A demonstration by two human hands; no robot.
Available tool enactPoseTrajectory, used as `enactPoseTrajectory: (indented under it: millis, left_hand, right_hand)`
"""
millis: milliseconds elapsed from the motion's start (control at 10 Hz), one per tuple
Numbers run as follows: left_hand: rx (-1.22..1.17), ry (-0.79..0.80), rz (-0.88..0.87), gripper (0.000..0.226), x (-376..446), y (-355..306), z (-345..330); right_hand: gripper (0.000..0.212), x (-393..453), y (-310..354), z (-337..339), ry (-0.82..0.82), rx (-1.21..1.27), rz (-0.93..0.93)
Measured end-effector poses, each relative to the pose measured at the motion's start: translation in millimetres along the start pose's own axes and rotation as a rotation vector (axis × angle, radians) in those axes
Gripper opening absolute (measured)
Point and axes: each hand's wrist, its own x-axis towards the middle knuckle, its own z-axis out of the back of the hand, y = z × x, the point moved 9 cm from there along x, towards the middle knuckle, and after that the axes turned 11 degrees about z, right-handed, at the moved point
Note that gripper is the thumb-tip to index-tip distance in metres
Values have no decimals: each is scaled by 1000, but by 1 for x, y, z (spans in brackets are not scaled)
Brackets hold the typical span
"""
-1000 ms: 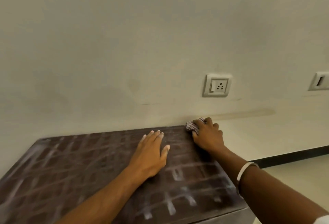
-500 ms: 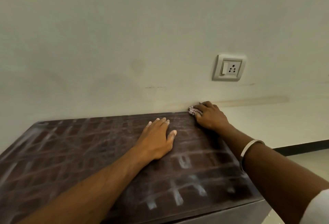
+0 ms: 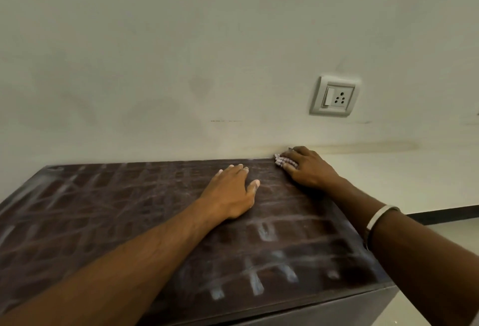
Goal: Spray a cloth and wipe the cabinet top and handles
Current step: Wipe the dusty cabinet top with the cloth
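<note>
The dark brown cabinet top [image 3: 103, 222] fills the lower part of the view and shows pale streaks. My right hand [image 3: 308, 167] presses a small checked cloth [image 3: 281, 161] onto the far right corner of the top, against the wall. Most of the cloth is hidden under the fingers. My left hand [image 3: 230, 193] lies flat on the top, palm down, fingers spread, a short way left of the right hand. The handles and any spray bottle are out of view.
A pale wall rises directly behind the cabinet, with a switch socket [image 3: 334, 96] above the right corner. The cabinet's right edge drops to a light floor [image 3: 453, 232] with a black skirting strip [image 3: 440, 213]. A bangle [image 3: 375, 219] sits on my right wrist.
My right hand has kept the cloth at the far right corner, edging slightly toward the wall. The camera view has shifted down and left; my left hand stays flat.
</note>
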Motion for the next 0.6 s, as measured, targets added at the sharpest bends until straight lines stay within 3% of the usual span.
enactPoseTrajectory:
  millis: [100,300,600]
  left_hand:
    - [21,9,11,62,1,1,1]
    - [24,16,-2,62,-6,4,2]
    - [23,27,-7,62,-15,-1,5]
  right_hand:
    - [48,-12,-3,1,-6,9,34]
    - [47,2,-17,-3,2,52,-65]
    - [44,-27,-6,0,17,51,32]
